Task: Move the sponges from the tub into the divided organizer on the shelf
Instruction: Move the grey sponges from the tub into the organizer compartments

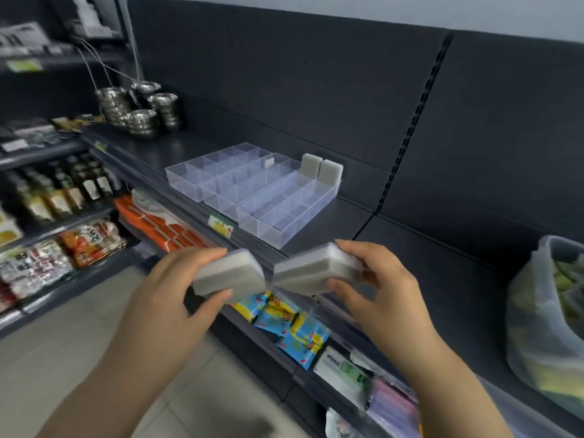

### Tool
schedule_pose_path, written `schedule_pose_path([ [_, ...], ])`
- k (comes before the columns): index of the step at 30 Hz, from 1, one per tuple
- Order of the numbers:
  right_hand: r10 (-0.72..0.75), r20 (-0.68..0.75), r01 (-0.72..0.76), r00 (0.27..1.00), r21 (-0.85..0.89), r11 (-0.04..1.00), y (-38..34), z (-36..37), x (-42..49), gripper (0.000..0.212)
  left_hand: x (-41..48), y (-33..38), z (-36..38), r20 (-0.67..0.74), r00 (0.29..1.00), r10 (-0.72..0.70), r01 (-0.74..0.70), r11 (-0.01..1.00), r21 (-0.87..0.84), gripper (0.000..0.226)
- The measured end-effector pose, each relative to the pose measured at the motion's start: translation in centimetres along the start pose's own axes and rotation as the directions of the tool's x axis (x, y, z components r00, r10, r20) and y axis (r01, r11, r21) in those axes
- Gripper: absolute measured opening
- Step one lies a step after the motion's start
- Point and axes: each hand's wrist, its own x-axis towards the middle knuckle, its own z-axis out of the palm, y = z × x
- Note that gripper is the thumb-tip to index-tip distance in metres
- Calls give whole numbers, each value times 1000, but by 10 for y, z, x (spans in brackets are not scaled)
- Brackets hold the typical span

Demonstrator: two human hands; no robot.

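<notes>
Gripping sponge (pixel 229 277), left hand (pixel 164 297), sponge (pixel 316 269), right hand (pixel 382 289), two in organizer (pixel 274 234)

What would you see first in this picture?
Up front, the left hand grips a grey sponge and the right hand grips a second sponge. Behind them, a clear organizer sits on the dark shelf, with two sponges standing in its far right corner.

Stacked steel bowls (pixel 139 113) stand far left. Dark bottles (pixel 63 191), orange packets (pixel 164 230) and blue-yellow packets (pixel 286 325) fill lower racks. A plastic bag (pixel 546 317) sits right.
</notes>
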Motion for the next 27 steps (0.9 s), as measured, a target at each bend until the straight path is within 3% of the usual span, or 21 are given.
schedule_pose_path([
  [10,180,-103,-180,978,15,984,61,49,90,55,107,-74,32,136,991,-3,10,999,-46,54],
  [17,239,-182,-233,954,54,971,93,78,194,51,226,-115,53,177,979,103,-107,994,8,51],
  [27,292,-241,-294,926,27,955,111,117,263,52,302,-169,84,219,969,118,-94,989,-118,54],
])
